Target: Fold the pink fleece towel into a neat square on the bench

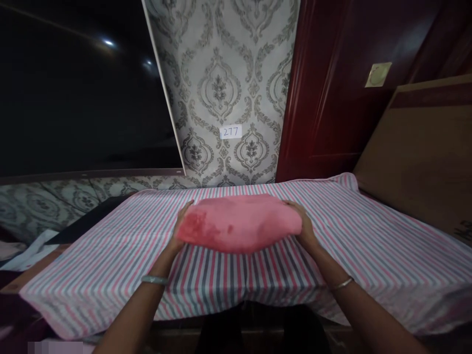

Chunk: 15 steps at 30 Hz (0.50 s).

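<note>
A folded pink cloth [239, 221], with darker red, damp-looking patches on its left part, is held up over the striped tablecloth [121, 246]. My left hand [182, 223] grips its left end, and my right hand [304, 223] grips its right end. Most of my fingers are hidden behind the cloth. Its lower edge sags in the middle between the hands. Whether its underside touches the table covering, I cannot tell.
A large dark television screen [84, 98] stands at the back left. Patterned wallpaper carries a paper label [230, 132] reading 277. On the right, a big cardboard box [420, 162] leans near a dark red door panel [332, 98]. Papers [33, 250] lie at far left.
</note>
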Each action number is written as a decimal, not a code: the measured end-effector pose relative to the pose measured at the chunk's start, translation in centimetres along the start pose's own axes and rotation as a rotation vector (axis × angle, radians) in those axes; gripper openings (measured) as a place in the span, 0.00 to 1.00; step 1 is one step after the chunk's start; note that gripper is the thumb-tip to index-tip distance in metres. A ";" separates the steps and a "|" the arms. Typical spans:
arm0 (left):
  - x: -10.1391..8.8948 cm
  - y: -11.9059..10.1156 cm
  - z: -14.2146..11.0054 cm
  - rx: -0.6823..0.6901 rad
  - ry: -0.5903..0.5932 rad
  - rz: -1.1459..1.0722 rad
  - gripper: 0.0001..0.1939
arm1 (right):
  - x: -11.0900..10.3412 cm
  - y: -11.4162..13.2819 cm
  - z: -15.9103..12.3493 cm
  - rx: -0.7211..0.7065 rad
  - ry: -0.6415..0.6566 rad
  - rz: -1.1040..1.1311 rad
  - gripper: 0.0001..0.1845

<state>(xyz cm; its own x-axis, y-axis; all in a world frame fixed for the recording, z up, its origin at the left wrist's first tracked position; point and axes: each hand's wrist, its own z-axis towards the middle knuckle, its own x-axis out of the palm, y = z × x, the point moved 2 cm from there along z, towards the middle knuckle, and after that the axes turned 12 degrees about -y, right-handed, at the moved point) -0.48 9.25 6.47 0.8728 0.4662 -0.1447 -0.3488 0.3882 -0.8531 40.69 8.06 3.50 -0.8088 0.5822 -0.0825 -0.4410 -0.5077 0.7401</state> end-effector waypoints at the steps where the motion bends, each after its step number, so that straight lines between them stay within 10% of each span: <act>1: -0.1 -1.1 0.5 0.018 0.009 -0.004 0.28 | -0.1 1.1 1.1 0.002 -0.064 0.033 0.22; 9: 0.8 -11.0 4.7 0.110 -0.066 -0.165 0.26 | -1.7 8.8 8.4 -0.014 -0.319 0.089 0.22; 15: 2.5 -6.8 3.9 -0.264 0.146 0.026 0.23 | 0.4 3.4 7.9 0.393 -0.016 -0.076 0.20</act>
<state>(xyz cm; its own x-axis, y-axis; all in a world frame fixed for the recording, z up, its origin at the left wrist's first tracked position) 2.76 10.92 13.86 0.9114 0.3463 -0.2222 -0.2871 0.1483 -0.9463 41.90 11.58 11.24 -0.7721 0.6203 -0.1384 -0.3142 -0.1831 0.9315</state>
